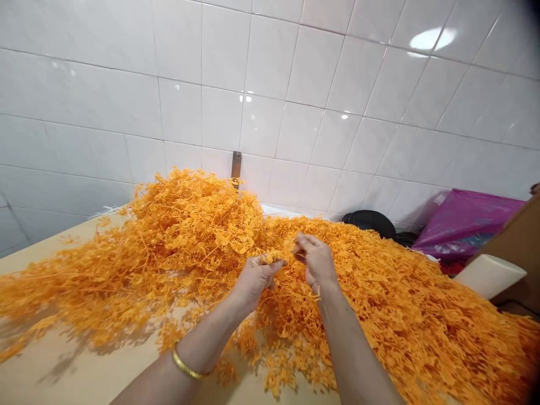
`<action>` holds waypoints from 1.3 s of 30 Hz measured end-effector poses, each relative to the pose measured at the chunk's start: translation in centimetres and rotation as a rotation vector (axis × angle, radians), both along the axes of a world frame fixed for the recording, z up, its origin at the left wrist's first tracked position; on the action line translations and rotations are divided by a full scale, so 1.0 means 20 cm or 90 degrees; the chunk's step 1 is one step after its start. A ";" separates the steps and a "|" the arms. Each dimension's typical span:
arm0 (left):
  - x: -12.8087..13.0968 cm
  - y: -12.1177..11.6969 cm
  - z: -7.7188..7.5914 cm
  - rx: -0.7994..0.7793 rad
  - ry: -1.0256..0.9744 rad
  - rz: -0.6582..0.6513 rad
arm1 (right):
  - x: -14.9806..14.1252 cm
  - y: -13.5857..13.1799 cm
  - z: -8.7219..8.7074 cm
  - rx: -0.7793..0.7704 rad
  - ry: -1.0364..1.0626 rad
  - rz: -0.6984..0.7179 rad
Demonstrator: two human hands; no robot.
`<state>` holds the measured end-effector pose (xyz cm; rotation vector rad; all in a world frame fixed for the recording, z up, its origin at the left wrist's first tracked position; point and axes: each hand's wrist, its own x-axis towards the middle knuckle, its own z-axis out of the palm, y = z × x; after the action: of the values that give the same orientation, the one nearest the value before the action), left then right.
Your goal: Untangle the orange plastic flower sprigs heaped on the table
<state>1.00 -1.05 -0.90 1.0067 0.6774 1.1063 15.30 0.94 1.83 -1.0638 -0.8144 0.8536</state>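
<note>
My left hand (257,277), with a gold bangle (185,363) on its forearm, pinches a small orange plastic flower piece (272,257). Just right of it, my right hand (314,260) has its fingers drawn together at about the same height. What these fingers hold, if anything, is too small to make out. An orange curl of plastic hangs by the right wrist. Behind and left of my hands rises a heap of branched orange plastic sprigs (189,225). To the right spreads a wide pile of loose orange pieces (405,298).
A tan tabletop (105,374) carries both heaps. White wall tiles (270,67) stand behind, with a brown metal strip (237,169) against them. At the back right are a black round object (370,222), a purple bag (462,225), a cream-coloured object (489,275) and a cardboard box (512,242).
</note>
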 end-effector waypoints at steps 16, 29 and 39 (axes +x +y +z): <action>0.02 0.02 -0.08 -0.033 0.003 -0.070 | 0.02 -0.07 0.04 -0.137 -0.222 0.349; -0.03 0.02 -0.02 0.004 -0.021 -0.120 | -0.07 0.02 -0.03 -0.003 -0.027 -0.004; -0.05 0.07 -0.02 -0.085 -0.149 -0.074 | 0.05 -0.07 0.06 -0.123 -0.112 0.168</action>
<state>-0.10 0.28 -1.37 0.7789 0.4904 1.0431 16.33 -0.39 2.98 -1.2308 -1.0522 1.0888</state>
